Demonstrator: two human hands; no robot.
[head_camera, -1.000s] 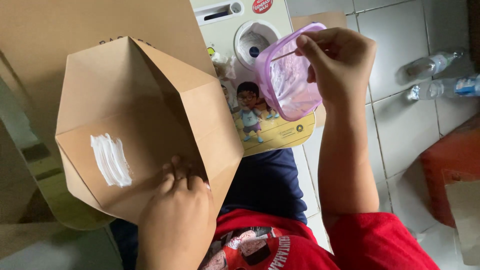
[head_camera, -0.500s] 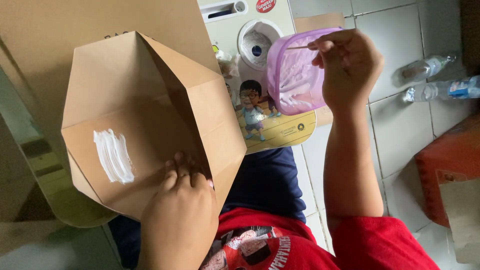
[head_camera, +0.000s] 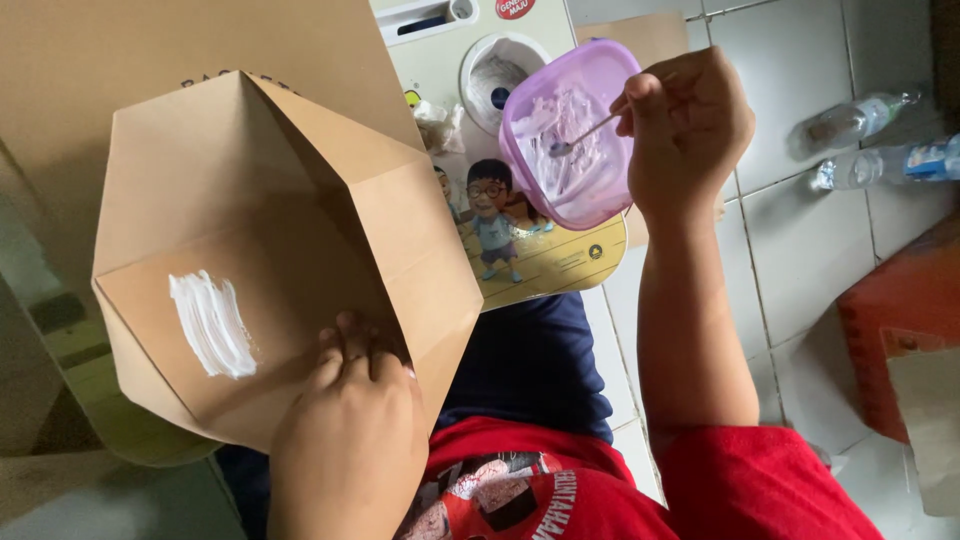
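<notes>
My left hand (head_camera: 350, 420) presses down on a folded brown paper bag bottom (head_camera: 270, 250), fingers on the lower flap. A smear of white glue (head_camera: 212, 323) lies on the left part of that flap. My right hand (head_camera: 690, 125) holds a thin brush or stick (head_camera: 580, 135) whose tip rests inside a purple plastic tub (head_camera: 568, 135) smeared with white glue. The tub is tilted toward me on top of a printed box.
A printed cardboard box with cartoon figures (head_camera: 520, 240) lies under the tub. Two plastic bottles (head_camera: 880, 140) lie on the tiled floor (head_camera: 800, 240) at right. An orange-red object (head_camera: 900, 320) sits at the right edge. Brown cardboard sheets (head_camera: 150, 40) fill the top left.
My right hand shifted slightly right and down, and the stick's tip now dips into the tub. The tub's open inside now faces me. My left hand stays on the bag.
</notes>
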